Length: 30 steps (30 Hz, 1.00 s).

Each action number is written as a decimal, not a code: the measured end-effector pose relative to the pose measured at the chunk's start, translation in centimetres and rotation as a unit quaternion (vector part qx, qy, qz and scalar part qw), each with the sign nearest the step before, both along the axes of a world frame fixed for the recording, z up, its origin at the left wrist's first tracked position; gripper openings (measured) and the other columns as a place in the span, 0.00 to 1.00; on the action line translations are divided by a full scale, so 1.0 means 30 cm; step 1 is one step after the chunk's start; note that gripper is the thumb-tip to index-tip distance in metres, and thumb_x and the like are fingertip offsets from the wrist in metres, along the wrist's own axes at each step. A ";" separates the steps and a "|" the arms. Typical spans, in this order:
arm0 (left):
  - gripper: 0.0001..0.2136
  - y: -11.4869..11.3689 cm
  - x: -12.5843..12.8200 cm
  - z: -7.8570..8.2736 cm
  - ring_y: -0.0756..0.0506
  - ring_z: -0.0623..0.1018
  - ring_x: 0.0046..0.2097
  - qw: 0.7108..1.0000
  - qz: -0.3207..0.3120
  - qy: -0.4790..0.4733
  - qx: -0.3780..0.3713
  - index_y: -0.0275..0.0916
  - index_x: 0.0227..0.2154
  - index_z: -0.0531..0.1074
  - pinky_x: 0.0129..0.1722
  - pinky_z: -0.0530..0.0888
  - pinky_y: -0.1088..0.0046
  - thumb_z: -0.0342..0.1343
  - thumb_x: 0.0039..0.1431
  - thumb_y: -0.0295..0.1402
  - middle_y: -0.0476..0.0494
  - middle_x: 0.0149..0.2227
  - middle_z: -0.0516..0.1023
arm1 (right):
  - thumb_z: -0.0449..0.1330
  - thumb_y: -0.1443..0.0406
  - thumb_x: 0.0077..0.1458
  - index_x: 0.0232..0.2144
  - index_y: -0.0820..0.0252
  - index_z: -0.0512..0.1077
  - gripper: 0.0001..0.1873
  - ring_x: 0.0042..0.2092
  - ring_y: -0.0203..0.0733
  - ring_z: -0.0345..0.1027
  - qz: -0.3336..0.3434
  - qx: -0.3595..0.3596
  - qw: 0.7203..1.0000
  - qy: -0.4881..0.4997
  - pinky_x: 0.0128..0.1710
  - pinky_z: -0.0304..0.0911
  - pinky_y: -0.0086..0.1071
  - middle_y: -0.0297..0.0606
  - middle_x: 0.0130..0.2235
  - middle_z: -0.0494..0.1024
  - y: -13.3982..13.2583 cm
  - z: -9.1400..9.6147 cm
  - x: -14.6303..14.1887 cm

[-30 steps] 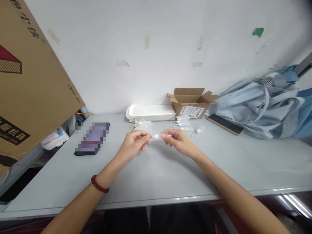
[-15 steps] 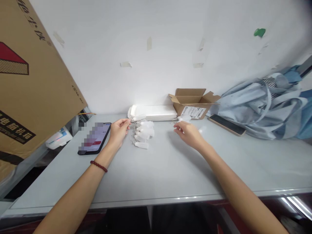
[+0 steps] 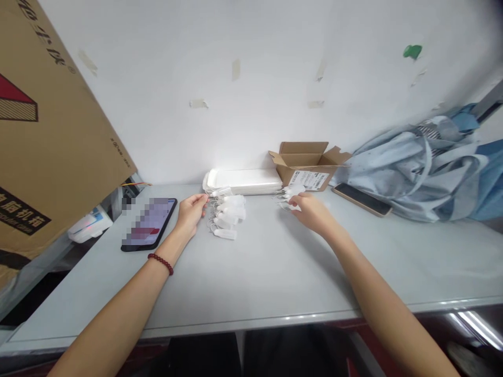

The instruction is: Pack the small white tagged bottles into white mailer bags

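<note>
Toward the tabletop's back edge, the left hand is bunching its fingers beside the left-hand looped tubes, the right hand is covering the right-hand looped tubes, grips unreadable, and pinching tubes singly is probably sparing tangles.

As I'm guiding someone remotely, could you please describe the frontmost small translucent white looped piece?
On the pale grey table, find the cluster of small translucent white looped pieces just right of the left hand. The frontmost piece lies at the near end, closer to the table's front edge than its neighbours.
</note>
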<state>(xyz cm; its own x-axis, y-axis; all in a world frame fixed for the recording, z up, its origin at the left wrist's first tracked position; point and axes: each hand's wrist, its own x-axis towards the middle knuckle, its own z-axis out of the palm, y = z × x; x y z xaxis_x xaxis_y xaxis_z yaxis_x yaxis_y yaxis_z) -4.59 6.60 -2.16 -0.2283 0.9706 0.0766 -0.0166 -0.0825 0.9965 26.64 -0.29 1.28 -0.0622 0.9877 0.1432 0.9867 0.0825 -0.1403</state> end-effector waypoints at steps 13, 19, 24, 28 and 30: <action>0.20 -0.003 0.015 0.013 0.42 0.75 0.45 0.991 -0.066 0.113 0.007 0.36 0.46 0.76 0.27 0.68 0.76 0.56 0.49 0.34 0.38 0.45 0.79 | 0.59 0.72 0.52 0.41 0.63 0.73 0.12 0.45 0.47 0.66 0.002 -0.015 1.000 -0.015 0.34 0.55 0.31 0.46 0.44 0.75 0.005 -0.014 0.017; 0.17 -0.014 0.010 -0.002 0.42 0.77 0.43 0.984 0.000 0.177 0.036 0.34 0.42 0.78 0.40 0.73 0.67 0.51 0.51 0.30 0.37 0.43 0.80 | 0.58 0.72 0.52 0.41 0.63 0.73 0.13 0.45 0.47 0.67 0.000 -0.015 1.000 -0.021 0.33 0.55 0.31 0.45 0.44 0.75 0.004 -0.015 0.023; 0.14 -0.068 -0.004 0.015 0.42 0.77 0.42 0.974 0.020 0.207 0.087 0.35 0.39 0.77 0.41 0.73 0.68 0.53 0.51 0.32 0.38 0.41 0.80 | 0.59 0.73 0.51 0.41 0.63 0.73 0.13 0.46 0.48 0.67 0.000 -0.018 0.999 -0.028 0.35 0.56 0.31 0.45 0.43 0.75 0.009 -0.017 0.030; 0.13 -0.133 0.017 0.054 0.43 0.77 0.39 0.972 -0.021 0.210 0.104 0.36 0.38 0.76 0.38 0.73 0.70 0.54 0.52 0.34 0.40 0.39 0.80 | 0.59 0.72 0.52 0.41 0.64 0.73 0.13 0.47 0.48 0.66 0.007 -0.026 0.999 -0.023 0.39 0.57 0.32 0.46 0.44 0.74 0.009 -0.021 0.031; 0.13 -0.153 0.033 0.064 0.44 0.77 0.38 0.974 -0.039 0.199 0.103 0.35 0.38 0.76 0.36 0.72 0.71 0.54 0.52 0.34 0.40 0.38 0.80 | 0.59 0.72 0.51 0.43 0.64 0.73 0.14 0.48 0.49 0.65 0.003 -0.022 0.999 -0.028 0.41 0.58 0.32 0.47 0.44 0.73 0.008 -0.023 0.032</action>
